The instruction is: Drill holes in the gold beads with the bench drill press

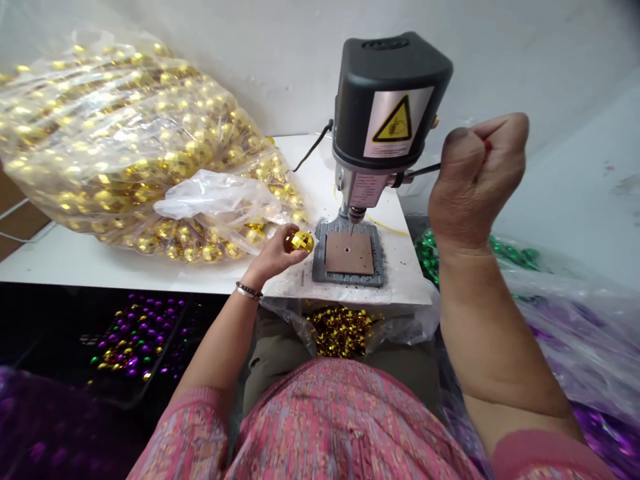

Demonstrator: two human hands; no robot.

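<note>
Between the fingers of my left hand (277, 252) is a shiny gold faceted ball (302, 241), held just left of the drill press base (319, 270). My right hand (477, 183) is raised and wrapped round the end of the feed lever (425, 171), with a bit of red showing at the fingers. The black-topped drill press (393, 100) stands upright with a warning label on its housing. Its thin drill bit (352, 229) hangs above a brown square board (349, 253) with a small hole in it. Nothing lies on the board apart from dark specks.
A large clear bag (125, 147) of gold balls covers the table's left side. Gold balls or pieces (343, 331) lie in a plastic bag at my lap. On the right are bags with green balls (427, 257) and purple balls (610, 433). A dark tray (135, 397) holds mixed balls below left.
</note>
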